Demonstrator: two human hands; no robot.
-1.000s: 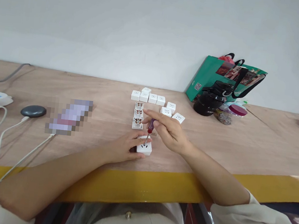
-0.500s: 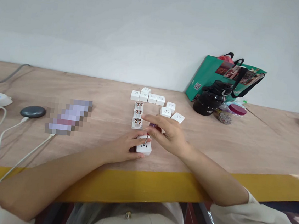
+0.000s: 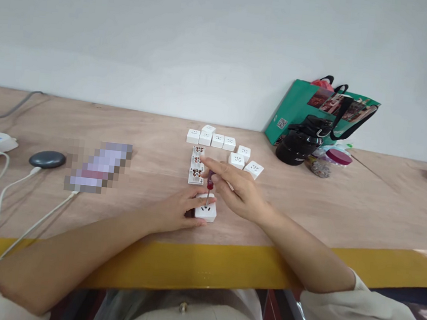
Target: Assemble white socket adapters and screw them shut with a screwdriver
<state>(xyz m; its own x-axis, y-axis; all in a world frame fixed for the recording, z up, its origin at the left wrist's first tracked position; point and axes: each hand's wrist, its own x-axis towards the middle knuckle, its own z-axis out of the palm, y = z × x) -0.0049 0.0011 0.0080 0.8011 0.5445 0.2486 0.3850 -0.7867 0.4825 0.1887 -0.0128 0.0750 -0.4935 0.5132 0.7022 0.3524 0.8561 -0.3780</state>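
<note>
The left hand [image 3: 172, 211] clamps a white socket [image 3: 206, 211] on the near middle of the surface [image 3: 346, 204]. The right hand [image 3: 238, 190] grips a red-handled screwdriver [image 3: 209, 189] upright, tip on the socket's top.

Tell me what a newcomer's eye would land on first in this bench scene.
First, the two hands at the bench's near edge: the left hand steadies a white socket module while the right hand stands a small red-handled screwdriver upright on its face. Just behind them lie a row of white socket modules and a short column of opened ones with copper parts showing. To the far right, a green bag leans against the wall behind a black bottle.
</note>
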